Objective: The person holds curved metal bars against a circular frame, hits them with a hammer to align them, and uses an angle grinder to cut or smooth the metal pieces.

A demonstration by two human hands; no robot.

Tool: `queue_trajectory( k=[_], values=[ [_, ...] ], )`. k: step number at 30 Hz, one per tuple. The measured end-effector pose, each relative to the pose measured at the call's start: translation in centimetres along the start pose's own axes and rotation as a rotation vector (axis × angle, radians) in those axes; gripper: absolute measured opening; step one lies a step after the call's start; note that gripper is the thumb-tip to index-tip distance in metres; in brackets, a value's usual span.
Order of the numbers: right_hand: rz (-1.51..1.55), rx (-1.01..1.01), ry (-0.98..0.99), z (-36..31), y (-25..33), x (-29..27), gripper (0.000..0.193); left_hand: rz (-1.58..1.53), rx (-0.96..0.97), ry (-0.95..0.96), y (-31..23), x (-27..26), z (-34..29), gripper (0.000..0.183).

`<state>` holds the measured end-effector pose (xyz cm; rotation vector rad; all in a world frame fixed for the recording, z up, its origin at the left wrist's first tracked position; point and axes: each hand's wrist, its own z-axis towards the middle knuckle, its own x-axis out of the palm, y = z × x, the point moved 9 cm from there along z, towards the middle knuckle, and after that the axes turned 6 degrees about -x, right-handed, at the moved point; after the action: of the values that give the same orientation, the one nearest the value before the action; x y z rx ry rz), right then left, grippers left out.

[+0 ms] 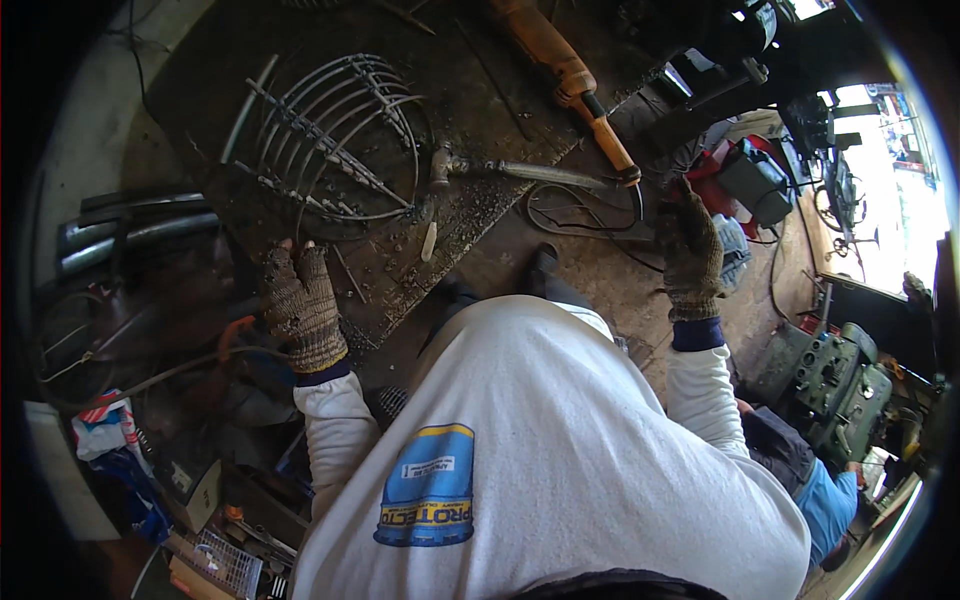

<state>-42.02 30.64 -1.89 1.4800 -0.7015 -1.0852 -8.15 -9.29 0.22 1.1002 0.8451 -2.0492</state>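
A rounded cage of bent metal rods (335, 140) lies on the dark metal worktable (400, 285). My left hand (305, 305), in a knitted brown glove with bare fingertips, is at its near edge, with a thin curved rod of the cage between the fingertips. A hammer (500, 168) rests right of the cage, its head toward it. My right hand (690, 250), gloved alike, is raised off to the right with fingers stretched out and nothing visible in it. Nearest to it is the tail of a long orange power tool (570, 75) lying on the table.
A pale flat strip (429, 242) and metal bits lie near the table edge. Cable loops (570, 210) hang beside it. Curved metal pieces (140, 240) are at left. A red and grey machine (755, 180) stands at right; another person (825, 505) is near a green machine (840, 390).
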Motion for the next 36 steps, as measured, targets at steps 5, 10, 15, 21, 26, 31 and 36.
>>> queue_trajectory(
  k=[5,10,15,21,26,31,36],
  values=[
    [-0.002,0.009,0.041,0.3,-3.7,-2.3,0.049,-0.04,-0.199,0.076,1.8,0.5,-0.3,0.038],
    [0.179,0.072,0.091,0.1,-6.8,-6.0,0.049,0.224,-0.207,0.114,3.5,2.2,-0.2,0.056],
    [0.428,0.219,0.108,0.7,-11.4,-9.0,0.046,0.432,-0.215,0.273,3.5,3.4,1.0,0.057],
    [0.315,0.121,0.241,2.3,-10.2,-7.0,0.045,0.523,-0.215,0.191,0.5,-0.8,3.2,0.047],
    [0.32,0.17,0.197,2.5,-9.8,-3.8,0.048,0.023,-0.215,0.108,1.8,-6.9,11.6,0.037],
    [-0.067,0.018,0.299,2.6,-8.2,0.1,0.048,-0.164,-0.455,0.482,5.2,-3.2,19.0,0.035],
    [-0.129,0.127,0.245,2.1,-7.8,0.1,0.046,-0.396,-0.545,0.861,6.3,6.6,18.6,0.029]
  ],
)
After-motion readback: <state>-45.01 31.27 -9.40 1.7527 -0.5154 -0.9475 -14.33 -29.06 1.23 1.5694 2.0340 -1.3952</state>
